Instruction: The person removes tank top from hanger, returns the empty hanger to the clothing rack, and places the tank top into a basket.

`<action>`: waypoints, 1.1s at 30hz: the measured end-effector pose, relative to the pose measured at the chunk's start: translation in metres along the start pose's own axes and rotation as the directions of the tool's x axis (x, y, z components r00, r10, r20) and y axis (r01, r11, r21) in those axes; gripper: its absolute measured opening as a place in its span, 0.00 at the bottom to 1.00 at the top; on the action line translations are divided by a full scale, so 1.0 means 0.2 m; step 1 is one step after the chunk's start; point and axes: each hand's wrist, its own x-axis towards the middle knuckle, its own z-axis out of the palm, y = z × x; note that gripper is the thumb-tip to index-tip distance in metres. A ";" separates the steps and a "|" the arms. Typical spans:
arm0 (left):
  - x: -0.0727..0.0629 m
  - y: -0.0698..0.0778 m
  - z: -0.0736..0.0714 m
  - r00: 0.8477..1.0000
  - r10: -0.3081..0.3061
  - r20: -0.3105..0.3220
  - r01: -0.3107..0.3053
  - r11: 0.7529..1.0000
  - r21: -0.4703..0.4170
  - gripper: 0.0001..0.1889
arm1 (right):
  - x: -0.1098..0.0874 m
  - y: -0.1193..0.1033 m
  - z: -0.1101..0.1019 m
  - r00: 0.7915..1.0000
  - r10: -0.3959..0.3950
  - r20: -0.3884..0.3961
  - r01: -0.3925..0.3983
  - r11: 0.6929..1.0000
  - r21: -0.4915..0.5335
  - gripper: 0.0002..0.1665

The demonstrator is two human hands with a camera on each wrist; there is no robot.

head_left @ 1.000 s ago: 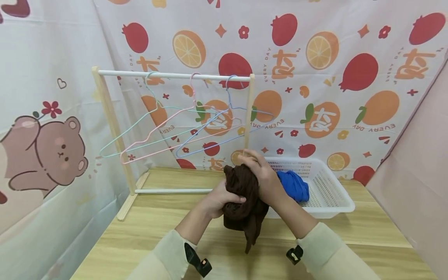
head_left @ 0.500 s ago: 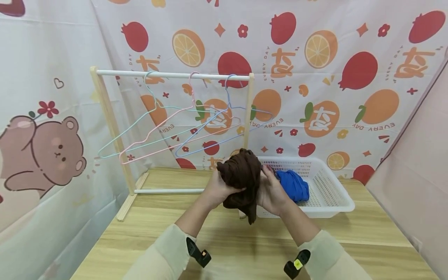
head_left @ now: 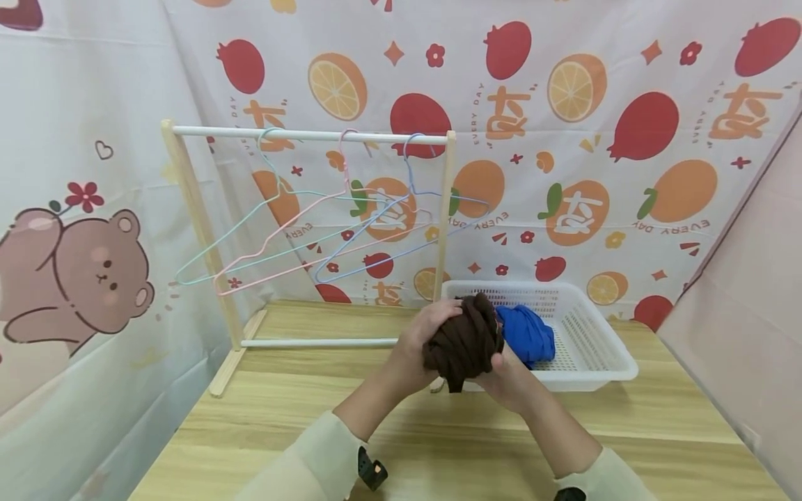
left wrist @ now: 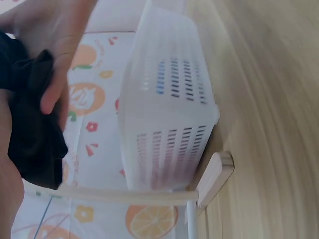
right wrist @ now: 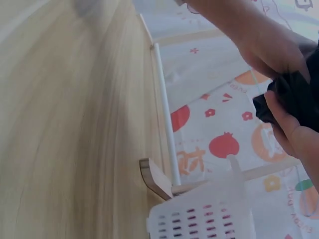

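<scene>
Both hands hold a bunched-up brown cloth above the table, just in front of the basket. My left hand grips it from the left, fingers curled over its top. From the lower right my right hand holds it, the thumb against its front. In the left wrist view the dark cloth lies between both hands. A loose end of the cloth pokes out beside the fingers in the right wrist view. What kind of garment it is cannot be told while bunched.
Behind the hands stands a white perforated basket with a blue cloth inside. To the left is a wooden rack; from its bar hang a green hanger, a pink hanger and a blue hanger. A printed curtain backs the table.
The brown cloth has been turned and gathered into a tighter bundle, its dangling end now shorter. Both hands have shifted their hold and moved slightly right.
</scene>
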 end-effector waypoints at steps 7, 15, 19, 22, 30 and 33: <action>0.01 0.04 0.06 1.000 0.012 -0.020 -0.012 0.999 -0.029 0.26 | -0.06 -0.02 0.05 0.986 -0.142 -0.088 0.113 0.955 -0.274 0.64; 0.00 0.09 0.19 0.994 -0.112 -0.005 0.112 0.991 0.069 0.41 | -0.08 0.01 0.05 0.863 -0.311 -0.399 0.013 0.802 -0.598 0.54; 0.00 0.11 0.24 0.972 -0.214 0.101 0.203 0.973 0.107 0.48 | -0.10 0.00 -0.04 0.823 -0.331 -0.462 -0.054 0.764 -0.643 0.55; 0.01 0.11 0.25 0.927 -0.310 0.212 0.283 0.948 0.147 0.54 | -0.14 -0.01 -0.12 0.807 -0.278 -0.522 -0.146 0.762 -0.631 0.48; -0.02 0.05 0.30 0.666 -0.536 0.519 0.361 0.840 0.404 0.51 | -0.22 -0.17 -0.43 0.613 -0.251 -0.749 -0.464 0.653 -0.598 0.51; -0.05 0.03 0.36 0.578 -0.572 0.582 0.299 0.812 0.502 0.48 | -0.26 -0.24 -0.57 0.569 -0.268 -0.778 -0.540 0.591 -0.599 0.56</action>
